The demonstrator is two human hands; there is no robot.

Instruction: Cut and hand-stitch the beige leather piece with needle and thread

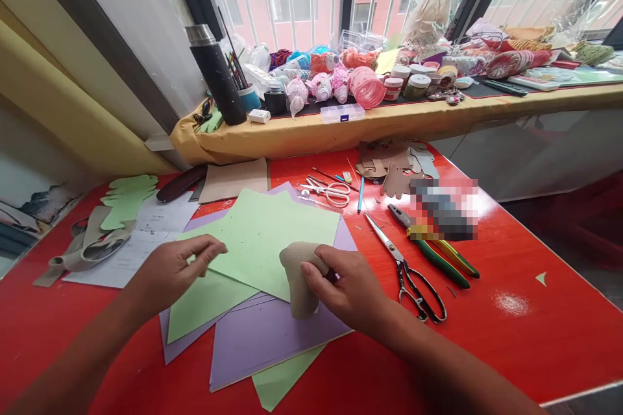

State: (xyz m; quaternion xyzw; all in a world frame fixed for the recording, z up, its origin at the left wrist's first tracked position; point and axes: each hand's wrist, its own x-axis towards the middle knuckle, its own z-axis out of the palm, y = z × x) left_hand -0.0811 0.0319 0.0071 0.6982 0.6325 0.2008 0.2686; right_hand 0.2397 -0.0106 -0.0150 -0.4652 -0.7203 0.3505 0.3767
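Fingers of the right hand (pixel 348 288) clamp a beige folded leather piece (pixel 300 279) at frame centre, over a light green paper sheet (pixel 265 237); the left hand (pixel 178 269) pinches that sheet's left edge.

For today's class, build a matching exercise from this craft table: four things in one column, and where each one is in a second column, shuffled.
Things
1. beige piece
2. top green sheet
3. black-handled scissors
4. black flask

Places
a. standing on the window ledge
b. pinched at its edge by the left hand
c. lying on the red table, to the right of the right hand
d. held in the right hand

Pairs: 1-d, 2-b, 3-c, 4-a
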